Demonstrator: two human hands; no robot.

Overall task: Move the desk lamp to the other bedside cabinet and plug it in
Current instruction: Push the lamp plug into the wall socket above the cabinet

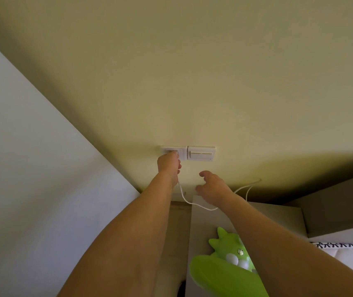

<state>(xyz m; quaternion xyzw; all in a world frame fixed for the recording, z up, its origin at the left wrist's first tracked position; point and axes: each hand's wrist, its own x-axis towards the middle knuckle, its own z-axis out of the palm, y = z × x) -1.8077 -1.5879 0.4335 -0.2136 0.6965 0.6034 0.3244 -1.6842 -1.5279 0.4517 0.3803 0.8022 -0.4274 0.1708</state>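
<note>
2 bare arms reach up toward the pale yellow wall [192, 82]. The left hand [169, 167] is pressed against the white wall socket [173, 151], its fingers pinched around the plug; the plug itself is almost wholly hidden under the fingertips, so how far in it sits cannot be told. From under that hand the thin white cord [184, 199] drops, loops low over the back edge of the bedside cabinet [205, 224], passes behind the right wrist and rises again toward the right, where it runs along the foot of the wall. Just beside the socket, to its right, is 1 white light switch [201, 153]. The right hand [213, 188] hangs below the switch, fingers loosely curled and spread, gripping nothing and clear of the cord. The green desk lamp [228, 266], shaped like a cartoon creature with a spiky crest and big white teeth, stands on the cabinet top under the right forearm. A white mattress edge [342, 254] with a black-patterned band shows at far right, and a grey panel [32, 168] fills the left side.
</note>
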